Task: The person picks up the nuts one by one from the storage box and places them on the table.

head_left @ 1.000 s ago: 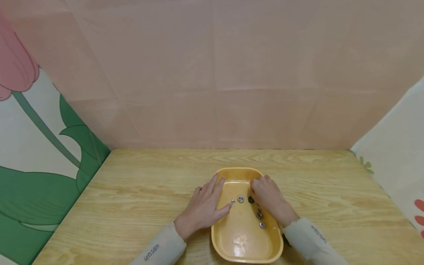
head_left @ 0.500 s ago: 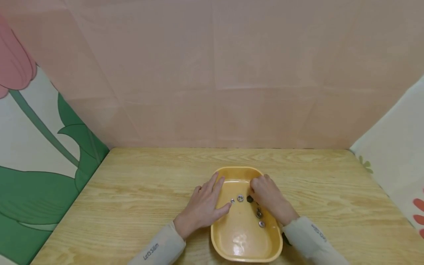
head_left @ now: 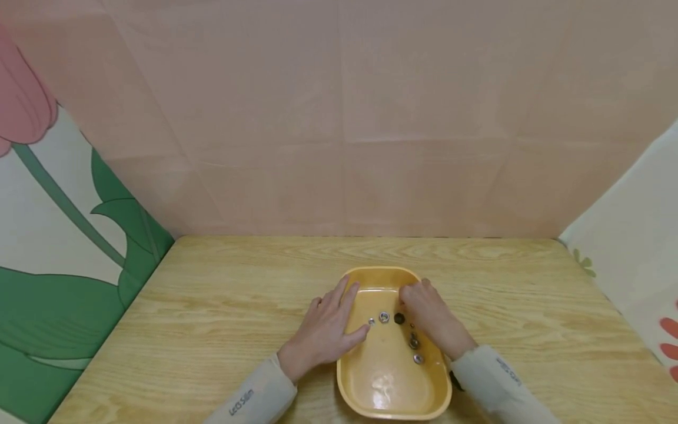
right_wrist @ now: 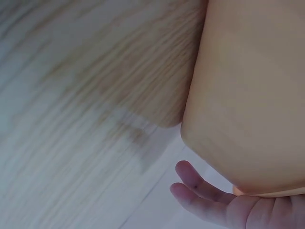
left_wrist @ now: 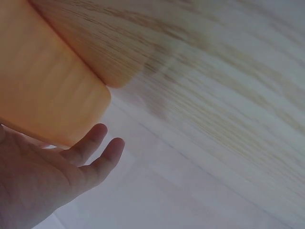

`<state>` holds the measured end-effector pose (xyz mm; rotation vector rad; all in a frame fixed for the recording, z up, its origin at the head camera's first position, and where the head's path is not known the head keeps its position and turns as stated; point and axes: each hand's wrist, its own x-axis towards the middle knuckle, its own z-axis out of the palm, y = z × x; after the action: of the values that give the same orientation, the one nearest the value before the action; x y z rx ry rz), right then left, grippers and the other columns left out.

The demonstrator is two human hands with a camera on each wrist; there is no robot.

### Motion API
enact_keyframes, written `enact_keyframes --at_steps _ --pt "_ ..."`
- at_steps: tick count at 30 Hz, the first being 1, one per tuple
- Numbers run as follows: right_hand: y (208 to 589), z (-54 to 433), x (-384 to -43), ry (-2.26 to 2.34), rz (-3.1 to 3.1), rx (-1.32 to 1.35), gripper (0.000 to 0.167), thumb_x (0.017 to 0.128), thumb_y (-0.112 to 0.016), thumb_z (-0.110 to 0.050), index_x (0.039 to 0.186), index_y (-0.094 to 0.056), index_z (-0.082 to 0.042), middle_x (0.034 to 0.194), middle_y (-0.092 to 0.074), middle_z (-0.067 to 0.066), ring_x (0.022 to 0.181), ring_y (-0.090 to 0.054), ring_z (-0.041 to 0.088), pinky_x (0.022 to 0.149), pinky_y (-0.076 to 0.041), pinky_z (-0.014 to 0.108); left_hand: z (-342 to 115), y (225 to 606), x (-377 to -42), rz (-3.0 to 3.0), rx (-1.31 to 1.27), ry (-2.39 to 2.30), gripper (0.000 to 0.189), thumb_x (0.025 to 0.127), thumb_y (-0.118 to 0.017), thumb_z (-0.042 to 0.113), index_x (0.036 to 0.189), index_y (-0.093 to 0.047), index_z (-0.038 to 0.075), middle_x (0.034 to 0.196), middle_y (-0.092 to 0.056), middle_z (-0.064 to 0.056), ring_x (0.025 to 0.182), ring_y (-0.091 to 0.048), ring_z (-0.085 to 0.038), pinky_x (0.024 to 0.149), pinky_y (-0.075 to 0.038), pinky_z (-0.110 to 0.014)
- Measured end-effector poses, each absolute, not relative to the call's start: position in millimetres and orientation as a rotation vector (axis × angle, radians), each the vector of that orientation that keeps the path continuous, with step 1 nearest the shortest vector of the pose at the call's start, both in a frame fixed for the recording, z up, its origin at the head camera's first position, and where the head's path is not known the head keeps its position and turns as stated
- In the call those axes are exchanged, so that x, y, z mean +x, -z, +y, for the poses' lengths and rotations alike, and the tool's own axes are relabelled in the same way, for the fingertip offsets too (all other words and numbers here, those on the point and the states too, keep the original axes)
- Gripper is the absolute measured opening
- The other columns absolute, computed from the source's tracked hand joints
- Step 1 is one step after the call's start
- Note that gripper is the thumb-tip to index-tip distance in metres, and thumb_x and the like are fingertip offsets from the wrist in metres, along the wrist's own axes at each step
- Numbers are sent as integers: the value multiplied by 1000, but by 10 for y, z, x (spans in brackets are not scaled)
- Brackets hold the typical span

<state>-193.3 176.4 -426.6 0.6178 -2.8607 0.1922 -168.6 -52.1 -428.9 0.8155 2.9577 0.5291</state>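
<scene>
A yellow oblong tray (head_left: 389, 388) lies on the table. My left hand (head_left: 328, 333) rests over its left rim, fingers spread and nearly straight. The left thumb is inside, by a small silver nut (head_left: 372, 321); the left wrist view shows two fingers outside the wall. My right hand (head_left: 429, 309) lies over the far right rim. Its front fingers bend into the tray, and their tips are hidden, while two other fingers (right_wrist: 200, 193) extend outside. Near it lie a larger silver nut (head_left: 384, 317), a black hexagonal piece (head_left: 399, 318), a darker nut (head_left: 414, 343) and another silver nut (head_left: 418, 358).
The wood-grain table (head_left: 238, 294) extends to both sides of the tray. A pink sheet (head_left: 339, 147) hangs behind it, with printed panels at left and right. Part of a black object (head_left: 456, 381) shows between the tray and the right sleeve.
Both hands and the tray keep nearly the same place. The right hand shifts very slightly, so the black piece and a tiny piece beside it show more fully.
</scene>
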Motion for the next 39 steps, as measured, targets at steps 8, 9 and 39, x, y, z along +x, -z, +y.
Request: enact_keyframes --at_steps 8,9,39 --pt "4278 1756 -1904 -106 -2822 615 25 80 -71 0 63 -55 -10 58 -55 5 60 -45 25 51 -43 37 -520 4288 -1684 2954 816 -534 80 96 -44 58 159 -20 14 167 -15 -13 142 -41 -31 108 -39 -57" --pt "4277 1756 -1899 -107 -2815 612 25 80 -71 -1 63 -55 -9 58 -55 6 60 -45 26 50 -43 37 -520 4286 -1682 2952 814 -535 80 96 -44 58 159 -20 14 167 -15 -12 142 -41 -31 109 -38 -57" --pt "4309 1756 -1935 -160 -2809 600 9 83 -72 -1 76 -70 -5 75 -68 8 70 -53 22 66 -47 40 -515 4281 -1673 2947 793 -535 78 97 -44 57 158 -22 15 167 -14 -11 143 -39 -31 110 -37 -58"
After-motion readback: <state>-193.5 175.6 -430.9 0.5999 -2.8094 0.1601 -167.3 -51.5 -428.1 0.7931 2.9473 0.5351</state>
